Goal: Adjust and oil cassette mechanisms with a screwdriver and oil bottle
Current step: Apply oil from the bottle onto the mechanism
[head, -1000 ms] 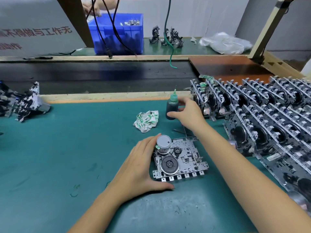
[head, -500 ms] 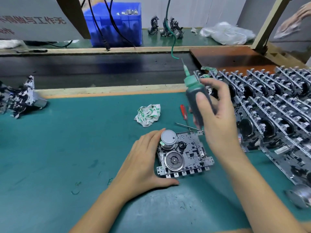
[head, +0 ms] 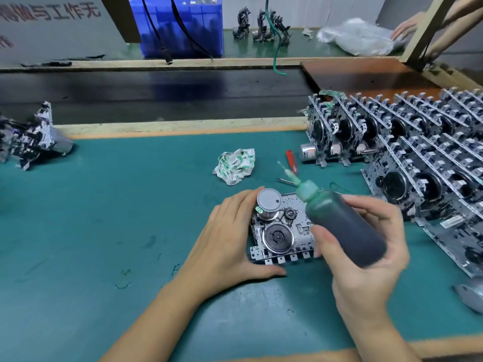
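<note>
A metal cassette mechanism lies flat on the green mat, with a silver motor can at its upper left and a round flywheel below it. My left hand grips the mechanism's left side, thumb under its front edge. My right hand holds a dark oil bottle with a green cap, tilted over the mechanism's right part; the nozzle points up and left. A red-handled screwdriver lies on the mat behind the mechanism.
Rows of upright cassette mechanisms fill the right side. A crumpled printed cloth lies behind the work. More mechanisms sit at the far left. A blue bin and a plastic bag, touched by another person's hand, are across the belt.
My right hand picked the oil bottle up from the mat, lifted it, and has brought it down and tilted it over the mechanism. My left hand kept its hold.
</note>
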